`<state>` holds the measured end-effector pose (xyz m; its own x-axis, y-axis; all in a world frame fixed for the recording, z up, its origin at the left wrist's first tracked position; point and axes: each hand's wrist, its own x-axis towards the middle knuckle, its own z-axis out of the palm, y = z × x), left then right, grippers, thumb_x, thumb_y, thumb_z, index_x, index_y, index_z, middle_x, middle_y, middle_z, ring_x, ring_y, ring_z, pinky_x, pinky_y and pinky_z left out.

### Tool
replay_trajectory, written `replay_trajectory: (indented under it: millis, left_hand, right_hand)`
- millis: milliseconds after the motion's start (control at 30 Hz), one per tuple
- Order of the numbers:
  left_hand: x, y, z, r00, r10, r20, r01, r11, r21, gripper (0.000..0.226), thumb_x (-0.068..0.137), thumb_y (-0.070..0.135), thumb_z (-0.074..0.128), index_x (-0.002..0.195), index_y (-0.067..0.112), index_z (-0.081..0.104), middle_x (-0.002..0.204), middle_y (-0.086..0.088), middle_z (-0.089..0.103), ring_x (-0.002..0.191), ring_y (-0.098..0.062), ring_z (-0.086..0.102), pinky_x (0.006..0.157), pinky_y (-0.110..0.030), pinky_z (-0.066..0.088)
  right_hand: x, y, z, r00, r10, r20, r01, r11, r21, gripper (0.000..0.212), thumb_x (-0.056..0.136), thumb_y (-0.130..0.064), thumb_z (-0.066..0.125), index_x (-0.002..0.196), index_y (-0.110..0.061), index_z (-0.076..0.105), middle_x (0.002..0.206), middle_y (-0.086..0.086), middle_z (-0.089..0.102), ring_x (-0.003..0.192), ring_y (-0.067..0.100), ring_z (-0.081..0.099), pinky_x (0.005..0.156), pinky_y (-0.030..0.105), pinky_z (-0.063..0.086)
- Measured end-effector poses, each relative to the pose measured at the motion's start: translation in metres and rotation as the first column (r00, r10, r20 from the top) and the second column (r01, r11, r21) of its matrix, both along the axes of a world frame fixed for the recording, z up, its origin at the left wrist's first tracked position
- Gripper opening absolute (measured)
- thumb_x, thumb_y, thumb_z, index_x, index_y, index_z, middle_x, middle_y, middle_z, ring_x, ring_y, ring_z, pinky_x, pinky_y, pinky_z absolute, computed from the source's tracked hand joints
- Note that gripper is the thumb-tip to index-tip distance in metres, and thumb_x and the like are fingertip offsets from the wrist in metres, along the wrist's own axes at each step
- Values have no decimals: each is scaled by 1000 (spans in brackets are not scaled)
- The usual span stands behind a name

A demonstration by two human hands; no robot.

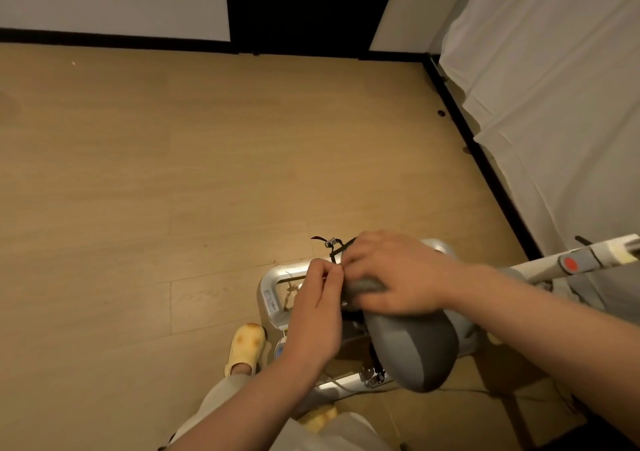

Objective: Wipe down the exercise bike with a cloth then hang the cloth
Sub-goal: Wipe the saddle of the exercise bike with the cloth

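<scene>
A: Pinching something at the saddle (412, 346) nose, both hands. Cloth?

B: Can't see one. Left hand (317, 315) fingertips pinched, right hand (394, 274) curled over the nose. Cloth probably soft, light; grab an edge.

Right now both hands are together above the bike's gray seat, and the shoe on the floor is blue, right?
Not quite. The head view shows both the left hand and the right hand together above the gray seat, but the shoe on the floor is yellow, not blue.
</scene>
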<state>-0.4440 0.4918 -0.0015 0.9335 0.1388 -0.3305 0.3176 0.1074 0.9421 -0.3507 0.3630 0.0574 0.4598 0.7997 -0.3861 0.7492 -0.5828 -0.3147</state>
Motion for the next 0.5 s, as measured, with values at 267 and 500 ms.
replay_trajectory:
  millis: [267,500]
  left_hand:
    - [0,-7,3,997,-71,-18,71,997,25,31,93,53,36,101,31,57,98,13,67,99,-10,63,92,-42,48]
    - [13,-10,12,983,-180,34,175,978,111,14,99,41,42,103,35,53,95,16,63,92,-2,59,85,-35,49]
  right_hand:
    - [-7,-24,-10,852,-511,-111,522,817,245,40,85,-57,44,110,-33,65,109,-16,63,102,5,56,90,39,47]
    - [-15,-47,-11,765,-622,-169,644,724,247,44,91,-56,40,128,-39,54,126,-20,57,116,4,52,93,25,41]
